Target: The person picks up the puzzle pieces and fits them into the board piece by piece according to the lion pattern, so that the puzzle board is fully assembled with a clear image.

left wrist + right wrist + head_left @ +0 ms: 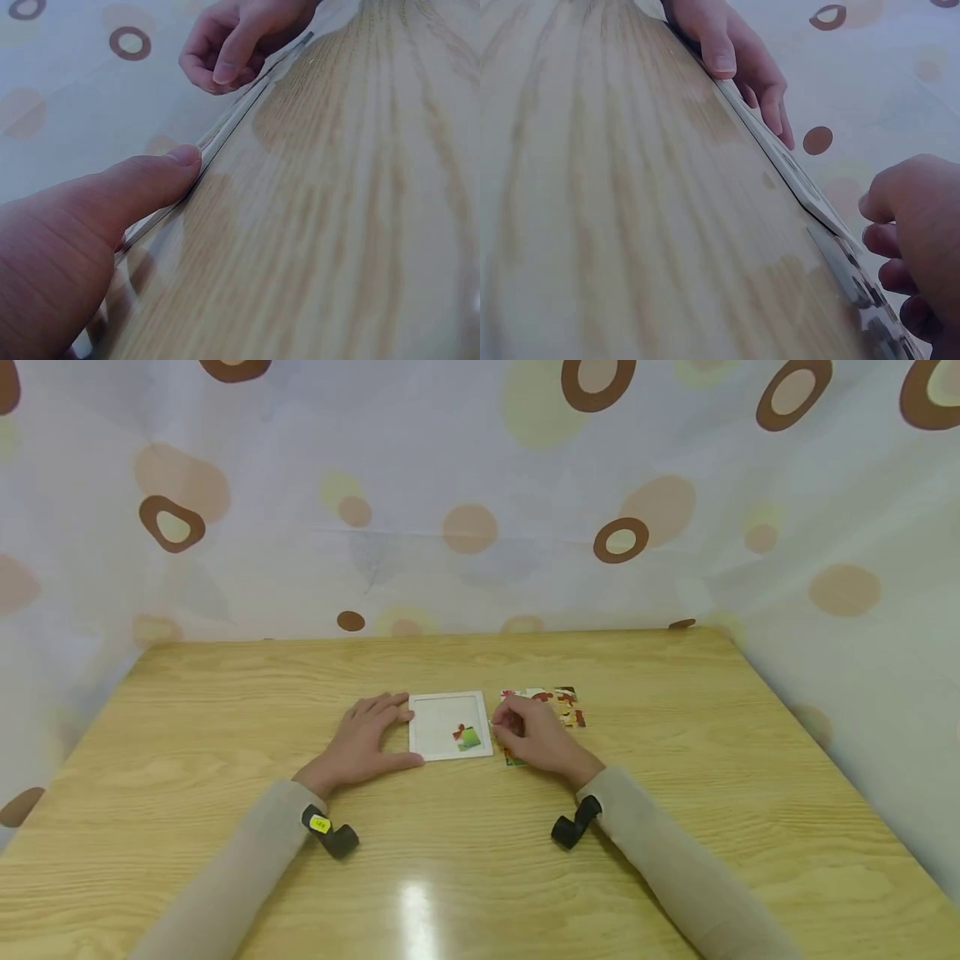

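On the table lies a white square puzzle frame (450,756), with joined puzzle pieces (468,738), green and red, in its lower right part. My left hand (365,745) spreads along the frame's left side, its thumb at the near corner and its fingertips at the left edge. My right hand (536,735) is curled just right of the frame; thumb and forefinger pinch a small pale-edged puzzle piece (492,722), mostly hidden by the fingertips. Partly under that hand are several loose puzzle pieces (568,705), printed in red, yellow and green.
The wood-grain table (420,835) stretches around the hands. Behind and at the sides hangs a pale cloth (420,468) with brown and beige ring prints. Both wrists carry black camera mounts, one (330,833) on the left sleeve and one (576,823) on the right.
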`<state>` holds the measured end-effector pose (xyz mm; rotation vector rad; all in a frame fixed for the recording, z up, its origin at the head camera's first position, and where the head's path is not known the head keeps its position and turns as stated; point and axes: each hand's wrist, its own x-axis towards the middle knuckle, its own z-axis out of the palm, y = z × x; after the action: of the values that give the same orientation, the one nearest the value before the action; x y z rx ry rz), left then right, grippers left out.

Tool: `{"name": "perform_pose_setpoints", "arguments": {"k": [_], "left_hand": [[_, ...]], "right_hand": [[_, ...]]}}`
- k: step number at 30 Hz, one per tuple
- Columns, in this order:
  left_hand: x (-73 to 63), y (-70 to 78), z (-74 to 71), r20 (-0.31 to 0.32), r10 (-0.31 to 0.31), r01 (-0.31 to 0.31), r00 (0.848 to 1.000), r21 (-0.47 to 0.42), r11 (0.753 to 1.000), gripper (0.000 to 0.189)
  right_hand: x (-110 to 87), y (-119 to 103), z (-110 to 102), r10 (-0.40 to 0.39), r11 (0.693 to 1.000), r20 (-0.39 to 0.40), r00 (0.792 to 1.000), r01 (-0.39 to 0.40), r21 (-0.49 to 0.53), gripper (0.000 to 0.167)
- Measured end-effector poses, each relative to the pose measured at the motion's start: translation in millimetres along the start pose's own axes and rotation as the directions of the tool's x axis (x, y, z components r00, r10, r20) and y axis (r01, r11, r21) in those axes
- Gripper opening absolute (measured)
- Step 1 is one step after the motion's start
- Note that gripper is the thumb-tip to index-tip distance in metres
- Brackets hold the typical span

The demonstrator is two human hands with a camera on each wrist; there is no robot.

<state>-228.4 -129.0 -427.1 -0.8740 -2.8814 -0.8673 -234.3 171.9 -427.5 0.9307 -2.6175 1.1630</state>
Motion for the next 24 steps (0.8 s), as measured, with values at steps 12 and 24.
{"name": "perform_pose_setpoints", "arguments": {"k": [12,24], "left_hand": [[0.5,-1.0,1.7,-0.011,0.002,-0.002,1.000,0.006,1.000,0.070],[0.8,-3.0,1.6,-0.005,0.001,-0.001,1.000,-0.011,1.000,0.068]], "right_hand": [[8.7,-9,8,0.032,0.994,0.070,0.997,-0.025,-0.104,0.016],[16.1,-17,9,-0.006,0.958,0.162,0.987,0.052,-0.282,0.028]]}}
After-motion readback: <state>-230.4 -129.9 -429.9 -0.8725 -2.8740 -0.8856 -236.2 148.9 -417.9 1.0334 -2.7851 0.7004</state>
